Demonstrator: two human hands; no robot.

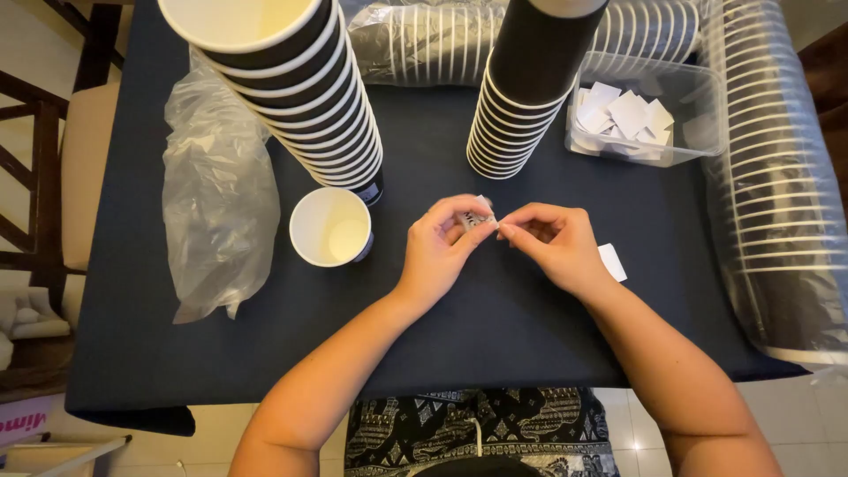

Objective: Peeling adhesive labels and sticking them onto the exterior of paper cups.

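Both hands are meeting over the middle of the dark table (495,327). The left hand (439,252) is pinching a small slip of paper (478,219) between thumb and forefinger, and the right hand (555,243) is closing its fingertips narrowly on the slip's right edge, so the slip is being held up off the cloth, between the two hands, where both can work on it. Whether it is being folded or peeled is too small to tell.

A single open cup (330,226) is standing upright just to the left of the left hand, apart from the stacks, likely set there within easy reach. Behind it, a tall leaning stack of cups (300,84) is rising on the far left, and a second stack (521,97) is standing upside down at the far middle. A clear plastic tub (698,115) of white paper slips is sitting at the far right, near the right hand's side. One loose slip (612,261) is lying on the cloth just beside the right wrist. An empty crumpled plastic sleeve (216,194) is lying on the left, and a sleeved row of cups (773,177) is lying along the right edge.
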